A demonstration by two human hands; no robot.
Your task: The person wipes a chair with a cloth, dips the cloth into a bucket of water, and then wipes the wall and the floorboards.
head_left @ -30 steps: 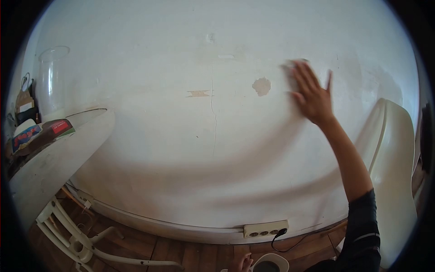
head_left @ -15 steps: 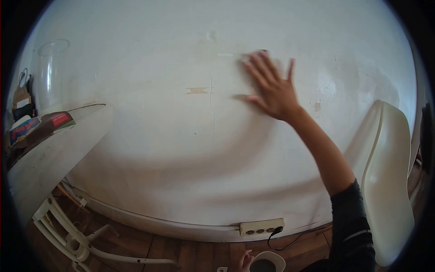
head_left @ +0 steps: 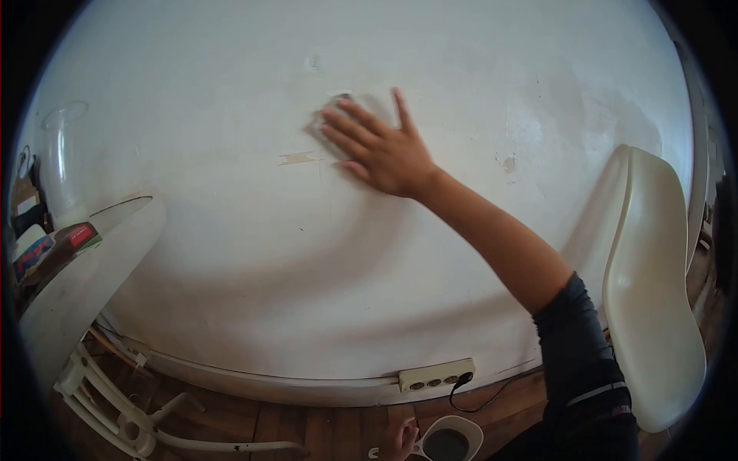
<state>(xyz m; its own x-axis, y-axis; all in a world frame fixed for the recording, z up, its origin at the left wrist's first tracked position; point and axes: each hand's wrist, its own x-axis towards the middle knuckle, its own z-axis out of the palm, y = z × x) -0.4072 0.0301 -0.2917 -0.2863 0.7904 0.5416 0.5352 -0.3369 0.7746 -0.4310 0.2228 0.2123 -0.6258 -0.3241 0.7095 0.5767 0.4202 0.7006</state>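
My right hand (head_left: 384, 157) lies against the white wall (head_left: 254, 207), fingers stretched and thumb apart, just right of a torn tan patch (head_left: 298, 158). A small dark edge shows by its fingertips; whatever is beneath the palm is hidden. Low at the bottom edge, my left hand (head_left: 400, 441) is partly in view with curled fingers, closed at the handle side of a white cup (head_left: 475, 439). Dark grey contents show inside the cup.
A cream power strip (head_left: 437, 376) with a black plug sits at the wall's base. To the right stands a cream plastic chair (head_left: 653, 292). At left are a white table (head_left: 100, 253) with packets, a clear glass cylinder (head_left: 61, 165) and a white metal frame (head_left: 115, 419) on the wooden floor.
My right hand has swept left across the wall, from right of the crack to beside the tan patch. The view has shifted slightly right. My left hand stays by the cup.
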